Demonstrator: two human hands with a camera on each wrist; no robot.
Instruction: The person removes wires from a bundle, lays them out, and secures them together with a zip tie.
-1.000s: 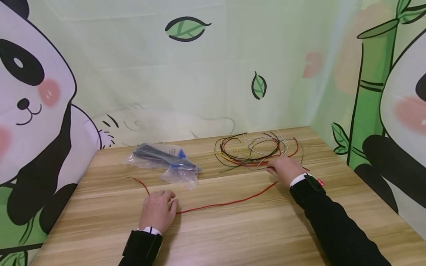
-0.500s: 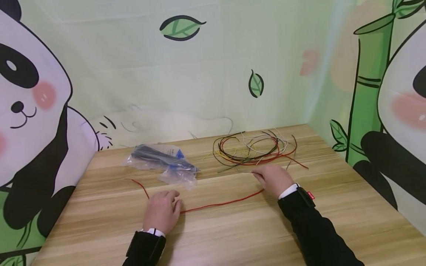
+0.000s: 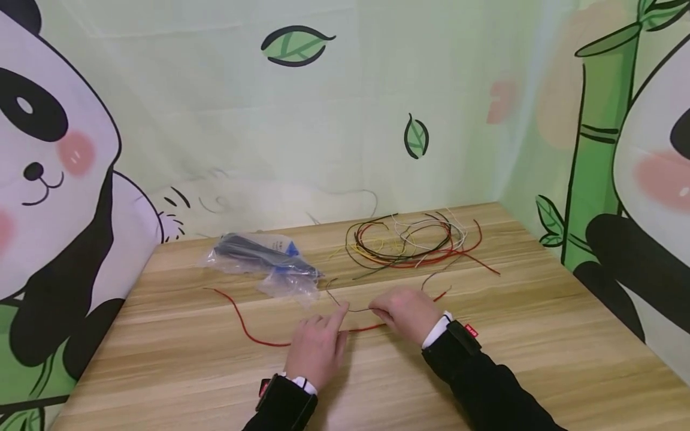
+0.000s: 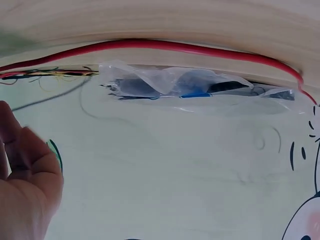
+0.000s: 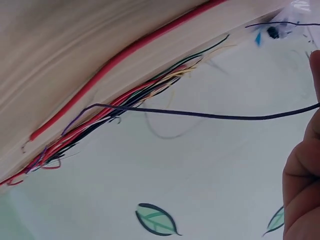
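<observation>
My right hand (image 3: 406, 311) pinches a thin dark wire (image 3: 358, 310) between thumb and forefinger. One end of this wire curves up past my left hand (image 3: 315, 347), and the other trails back toward the coil. The right wrist view shows the wire as purplish, running sideways to the fingers (image 5: 301, 167). My left hand reaches out, its index fingertip right at the thin wire and its other fingers loosely bent. Below both hands a thicker red wire (image 3: 269, 344) lies across the table, partly hidden by them; it arcs along the top of the left wrist view.
Toward the back right lies a loose coil of red, black, yellow, green and white wires (image 3: 426, 261). A clear plastic bag (image 3: 293, 290) with dark contents and blue print sits at the back left. The wooden table (image 3: 162, 365) meets a cloth backdrop (image 3: 215, 120) with printed pandas.
My right hand has come left and nearer, drawing the thin wire out from the coil. My left hand has moved right, off the left part of the red wire, up to the thin one.
</observation>
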